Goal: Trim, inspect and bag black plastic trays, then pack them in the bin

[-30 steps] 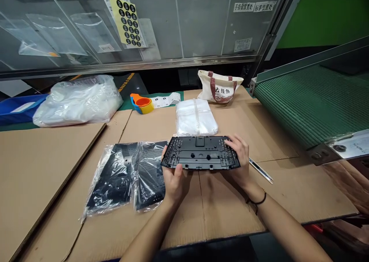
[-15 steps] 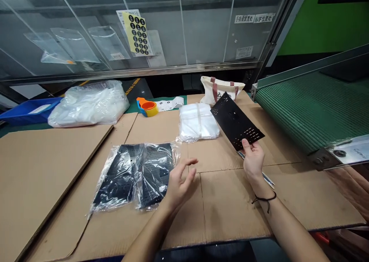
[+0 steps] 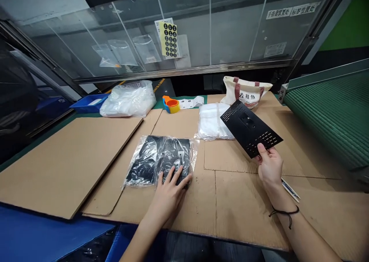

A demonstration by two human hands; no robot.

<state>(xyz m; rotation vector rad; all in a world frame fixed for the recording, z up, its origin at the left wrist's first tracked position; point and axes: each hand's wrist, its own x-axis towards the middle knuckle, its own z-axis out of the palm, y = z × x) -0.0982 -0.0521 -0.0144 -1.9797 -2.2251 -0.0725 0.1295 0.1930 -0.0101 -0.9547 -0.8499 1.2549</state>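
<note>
My right hand (image 3: 269, 166) grips the near corner of a flat black perforated plastic panel (image 3: 250, 128) and holds it tilted above the cardboard-covered table (image 3: 239, 200). My left hand (image 3: 169, 189) lies flat with fingers spread on the near end of two bagged black panels (image 3: 161, 160) in clear plastic, which rest on the cardboard. Beyond the raised panel sits a stack of clear plastic bags (image 3: 211, 125).
A canvas tote bag (image 3: 246, 92), an orange tape dispenser (image 3: 170, 104) with a label strip, a big bundle of plastic bags (image 3: 129, 99) and a blue tray (image 3: 89, 102) line the back. A green conveyor belt (image 3: 331, 112) runs on the right. A thin metal tool (image 3: 290, 190) lies by my right wrist.
My left hand let go of the black panel and came down flat on the bagged panels. My right hand alone swung the panel up to the right. The view shifted left.
</note>
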